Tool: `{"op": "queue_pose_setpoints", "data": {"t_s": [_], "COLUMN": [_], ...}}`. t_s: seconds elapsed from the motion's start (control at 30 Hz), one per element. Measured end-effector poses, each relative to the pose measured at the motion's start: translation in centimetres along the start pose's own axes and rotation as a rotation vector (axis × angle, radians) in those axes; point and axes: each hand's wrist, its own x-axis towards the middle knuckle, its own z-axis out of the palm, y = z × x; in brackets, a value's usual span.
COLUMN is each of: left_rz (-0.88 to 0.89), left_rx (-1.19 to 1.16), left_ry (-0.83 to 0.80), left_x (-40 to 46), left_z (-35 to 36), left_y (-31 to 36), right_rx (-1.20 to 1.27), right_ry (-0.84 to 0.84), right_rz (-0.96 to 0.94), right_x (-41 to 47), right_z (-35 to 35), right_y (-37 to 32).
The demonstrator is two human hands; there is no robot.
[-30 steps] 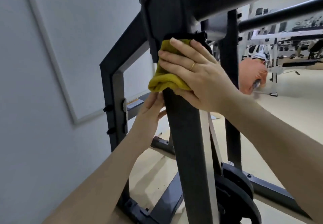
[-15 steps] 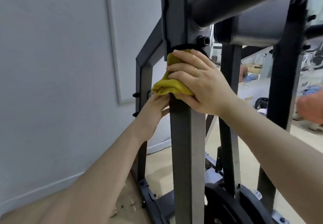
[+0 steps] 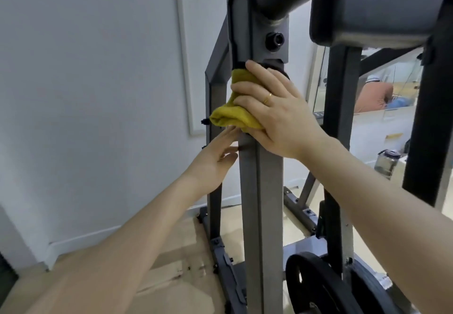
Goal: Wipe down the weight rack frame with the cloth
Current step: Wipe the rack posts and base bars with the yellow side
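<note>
Centrally, item one: weight rack frame [image 3: 259, 203], dark grey metal, its near upright post rising through the middle of the view, with a black bolt head [image 3: 274, 41] on the bracket near the top and a padded grey roller [image 3: 380, 7] mounted above right. Item two: cloth [image 3: 235, 115], mustard yellow, bunched, lying against the post just below the bracket; its upper part is covered by the right hand, its lower fold bulges out to the left of the post, clear of the palm. Item three: right hand [image 3: 277, 110], laid over the cloth, fingers [image 3: 247, 87] curled round it and pressing it to the post, a gold ring on one of them; the fingertips reach the cloth's left edge and top. Item four: left hand [image 3: 215, 161], just below the cloth's hanging fold and beside the post's left face, fingers [image 3: 229, 137] straight and relaxed, holding nothing, the tips touching or nearly touching the post; contact with the cloth cannot be told. Item five: black weight plate [image 3: 316, 286], low on the frame at lower right. Item six: grey wall [image 3: 85, 93] at left, with a white moulding strip. Item seven: pale floor [image 3: 171, 264] under the frame's base.
</note>
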Motion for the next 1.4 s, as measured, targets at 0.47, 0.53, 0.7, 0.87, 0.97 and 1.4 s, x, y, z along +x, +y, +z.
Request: {"op": "queue_pose_setpoints", "data": {"t_s": [0.47, 0.53, 0.7, 0.87, 0.97, 1.4], "left_rz": [-0.162, -0.107, -0.021, 0.005, -0.002, 0.001], "left_rx": [-0.484, -0.380, -0.205, -0.187, -0.311, -0.494], "left_ry": [0.026, 0.015, -0.065, -0.053, -0.084, -0.053], "left_x": [0.1, -0.1, -0.1, -0.6, -0.6, -1.2], "left_z": [-1.4, -0.7, -0.3, 0.1, 0.2, 1.8], "left_y": [0.5, -0.1, -1.4, -1.7, -2.3, -3.2], "right_rx": [-0.136, -0.109, -0.142, 0.118, 0.303, 0.182], "right_ry": [-0.219, -0.202, -0.021, 0.137, 0.150, 0.012], "right_rz": [-0.066, -0.107, 0.040, 0.388, 0.590, 0.585], "right_x": [0.8, -2.1, -0.9, -2.8, -7.2, -6.9], "right_z": [-1.0, -0.5, 0.0, 2.0, 3.3, 2.2], "right_y": [-0.8, -2.2, -0.3, -3.8, -7.4, -9.4]}}
